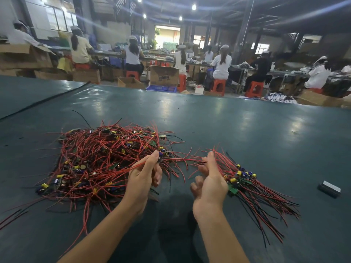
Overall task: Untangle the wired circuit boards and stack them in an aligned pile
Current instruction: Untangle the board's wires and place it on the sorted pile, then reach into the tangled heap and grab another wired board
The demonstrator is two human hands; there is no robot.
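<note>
An open cardboard box [164, 75] stands on the floor beyond the far edge of the dark green desk [247, 133]. Just in front of the box sits a blue crate [161, 88]. Right of the box, a worker [222, 65] in a white cap sits on a red stool [218, 86]. Well right of the box and much nearer, a small grey-topped block [329, 188] lies on the desk. High above the box, a ceiling lamp [194, 7] glows.
</note>
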